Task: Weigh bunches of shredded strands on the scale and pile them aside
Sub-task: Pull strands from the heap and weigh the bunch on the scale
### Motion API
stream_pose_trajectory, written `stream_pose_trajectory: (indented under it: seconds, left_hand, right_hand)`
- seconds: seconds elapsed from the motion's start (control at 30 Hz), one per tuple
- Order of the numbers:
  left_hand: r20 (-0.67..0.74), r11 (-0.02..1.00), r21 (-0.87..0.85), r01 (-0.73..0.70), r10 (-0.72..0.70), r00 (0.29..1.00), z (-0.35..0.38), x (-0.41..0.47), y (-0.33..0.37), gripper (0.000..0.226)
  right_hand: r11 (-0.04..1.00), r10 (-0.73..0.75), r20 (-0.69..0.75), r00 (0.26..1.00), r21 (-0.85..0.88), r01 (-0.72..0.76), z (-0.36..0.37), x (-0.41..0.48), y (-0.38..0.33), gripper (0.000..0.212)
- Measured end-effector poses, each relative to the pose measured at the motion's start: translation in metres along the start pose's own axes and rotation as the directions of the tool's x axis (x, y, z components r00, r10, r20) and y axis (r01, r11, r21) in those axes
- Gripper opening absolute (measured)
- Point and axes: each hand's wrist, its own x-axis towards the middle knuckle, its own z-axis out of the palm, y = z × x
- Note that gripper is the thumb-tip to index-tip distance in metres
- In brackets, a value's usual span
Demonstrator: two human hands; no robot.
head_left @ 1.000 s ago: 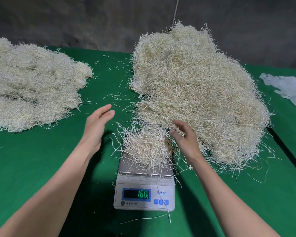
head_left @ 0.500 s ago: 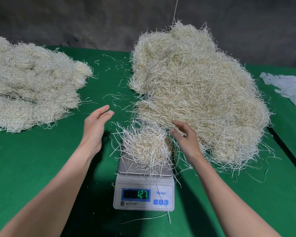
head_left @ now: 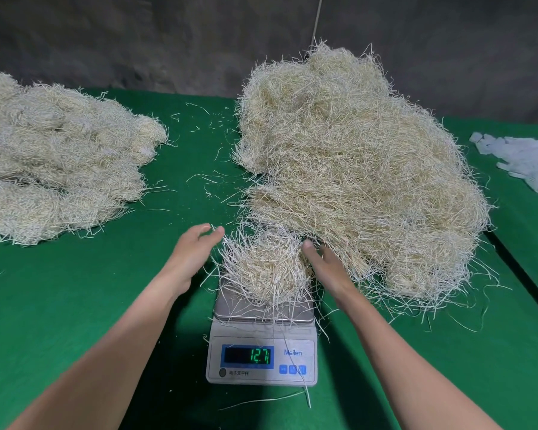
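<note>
The fingers [head_left: 212,234] of the left hand [head_left: 190,259] are straight and close together. They hold nothing; their tips just brush the stray strands on the left side of the bunch [head_left: 264,268] that sits on the scale [head_left: 263,363]. The right hand [head_left: 328,270] is at the bunch's right side, relaxed and spread, with its thumb [head_left: 307,245] against the strands. Its fingertips are lost among the fibres, and it grips nothing that can be seen.

The bunch lies on the scale's steel platform, with loose ends hanging over the front edge and across the display [head_left: 248,355], which reads 12.7. Behind the scale and to its right a big loose heap [head_left: 354,175] of the same pale strands rises, its near edge touching the bunch. Well to the left of the scale lies a lower pile [head_left: 56,169] of laid bunches. All of it rests on a green bench [head_left: 75,305]. Far right of the scale are some white scraps [head_left: 525,159], and just in front of it one long loose strand [head_left: 261,401].
</note>
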Motion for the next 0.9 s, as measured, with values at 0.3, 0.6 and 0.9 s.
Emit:
stream_pose_trajectory:
  seconds: [0.3, 0.6, 0.9]
  left_hand:
    - [0.365, 0.995, -0.087, 0.043, -0.009, 0.931, 0.037, -0.026, -0.009, 0.081]
    - [0.145, 0.926, -0.229, -0.299, 0.336, 0.931, 0.047, -0.022, 0.016, 0.091]
    - [0.281, 0.947, -0.313, 0.066, 0.026, 0.959, 0.027, 0.01, 0.04, 0.116]
  right_hand:
    - [0.991, -0.116, 0.112, 0.987, -0.051, 0.122, 0.042, -0.015, 0.0, 0.097]
    - [0.943, -0.257, -0.205, 0.944, 0.162, 0.291, 0.04, -0.01, -0.058, 0.082]
    - [0.866, -0.241, -0.235, 0.942, 0.387, 0.318, -0.019, 0.001, -0.067, 0.021]
